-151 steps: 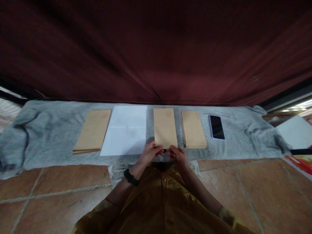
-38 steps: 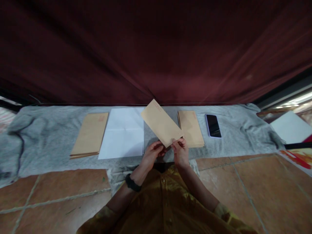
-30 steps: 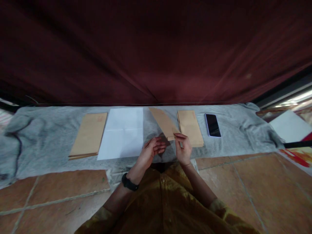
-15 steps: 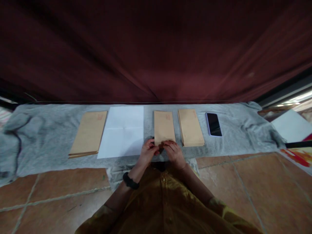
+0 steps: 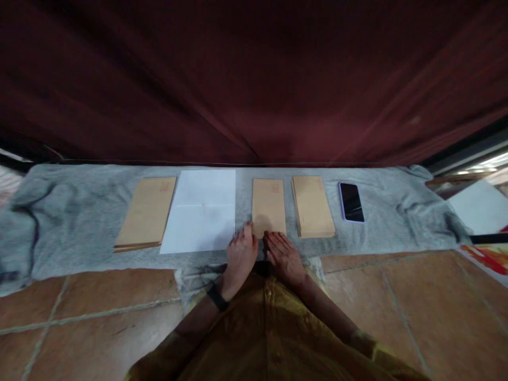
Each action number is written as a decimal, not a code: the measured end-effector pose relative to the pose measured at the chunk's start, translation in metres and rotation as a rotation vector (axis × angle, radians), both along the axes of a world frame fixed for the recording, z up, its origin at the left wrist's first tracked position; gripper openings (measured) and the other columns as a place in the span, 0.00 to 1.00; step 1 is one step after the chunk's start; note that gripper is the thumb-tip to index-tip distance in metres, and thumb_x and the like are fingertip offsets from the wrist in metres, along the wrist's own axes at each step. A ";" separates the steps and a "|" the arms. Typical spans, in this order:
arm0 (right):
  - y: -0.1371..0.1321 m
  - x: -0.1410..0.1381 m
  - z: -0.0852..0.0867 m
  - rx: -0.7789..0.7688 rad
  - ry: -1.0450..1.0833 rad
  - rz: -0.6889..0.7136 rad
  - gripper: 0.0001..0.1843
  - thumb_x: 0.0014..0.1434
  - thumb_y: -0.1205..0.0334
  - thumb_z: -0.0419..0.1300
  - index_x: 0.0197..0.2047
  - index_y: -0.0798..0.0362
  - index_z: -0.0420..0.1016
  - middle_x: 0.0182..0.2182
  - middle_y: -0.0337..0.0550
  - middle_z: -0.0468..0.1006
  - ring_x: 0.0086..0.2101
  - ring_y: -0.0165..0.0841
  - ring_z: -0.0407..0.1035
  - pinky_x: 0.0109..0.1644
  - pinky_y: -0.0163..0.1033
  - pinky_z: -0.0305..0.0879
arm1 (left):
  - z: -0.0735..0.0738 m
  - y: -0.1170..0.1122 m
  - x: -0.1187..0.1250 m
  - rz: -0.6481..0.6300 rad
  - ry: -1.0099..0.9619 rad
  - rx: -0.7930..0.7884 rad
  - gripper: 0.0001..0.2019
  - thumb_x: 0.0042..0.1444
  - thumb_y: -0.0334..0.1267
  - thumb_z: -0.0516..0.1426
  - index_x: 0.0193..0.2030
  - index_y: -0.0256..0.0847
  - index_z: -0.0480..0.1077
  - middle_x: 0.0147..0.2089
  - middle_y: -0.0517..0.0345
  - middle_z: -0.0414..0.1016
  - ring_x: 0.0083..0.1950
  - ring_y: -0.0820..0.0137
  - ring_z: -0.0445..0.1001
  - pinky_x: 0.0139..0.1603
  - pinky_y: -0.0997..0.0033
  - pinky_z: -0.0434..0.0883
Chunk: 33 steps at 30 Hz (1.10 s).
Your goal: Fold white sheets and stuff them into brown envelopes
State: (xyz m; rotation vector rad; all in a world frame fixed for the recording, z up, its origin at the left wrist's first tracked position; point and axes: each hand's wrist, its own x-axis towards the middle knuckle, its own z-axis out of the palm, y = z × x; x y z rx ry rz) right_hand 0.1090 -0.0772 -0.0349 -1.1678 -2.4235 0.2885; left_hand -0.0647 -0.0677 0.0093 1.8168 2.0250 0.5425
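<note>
A single brown envelope point(image 5: 269, 205) lies flat on the grey cloth point(image 5: 79, 211), straight in front of me. My left hand point(image 5: 241, 256) rests flat and open just below its near left corner, fingertips touching the cloth beside it. My right hand point(image 5: 282, 254) lies open with fingers stretched toward the envelope's near edge, holding nothing. A white sheet of paper point(image 5: 202, 210) lies left of the envelope. A stack of brown envelopes point(image 5: 313, 206) lies to its right.
Another stack of brown envelopes point(image 5: 146, 214) lies at the left of the white sheet. A dark phone point(image 5: 351, 201) lies right of the right stack. A dark red curtain point(image 5: 254, 79) hangs behind the cloth. Terracotta floor tiles point(image 5: 397, 307) lie in front.
The envelope was lifted and turned in my right hand, then laid flat again. Both hands have let go of it and now lie open at its near edge.
</note>
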 end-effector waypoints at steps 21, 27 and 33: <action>-0.011 0.017 -0.011 0.000 -0.028 -0.097 0.27 0.71 0.65 0.49 0.71 0.58 0.59 0.65 0.54 0.67 0.66 0.40 0.60 0.71 0.54 0.57 | -0.051 -0.031 -0.011 -0.633 0.518 0.272 0.31 0.69 0.45 0.48 0.73 0.27 0.53 0.75 0.37 0.52 0.76 0.55 0.51 0.75 0.52 0.54; -0.016 0.023 -0.013 0.029 -0.007 -0.148 0.28 0.70 0.66 0.50 0.71 0.58 0.55 0.66 0.56 0.67 0.67 0.41 0.58 0.70 0.55 0.59 | -0.057 -0.031 -0.009 -0.653 0.600 0.333 0.28 0.67 0.35 0.49 0.72 0.26 0.55 0.74 0.35 0.53 0.74 0.53 0.55 0.74 0.51 0.57; -0.018 0.012 -0.006 0.005 -0.035 -0.142 0.30 0.70 0.64 0.49 0.73 0.59 0.52 0.68 0.57 0.62 0.69 0.45 0.52 0.70 0.59 0.57 | -0.054 -0.031 -0.009 -0.641 0.632 0.376 0.27 0.66 0.32 0.47 0.70 0.24 0.58 0.74 0.34 0.55 0.73 0.53 0.59 0.73 0.52 0.59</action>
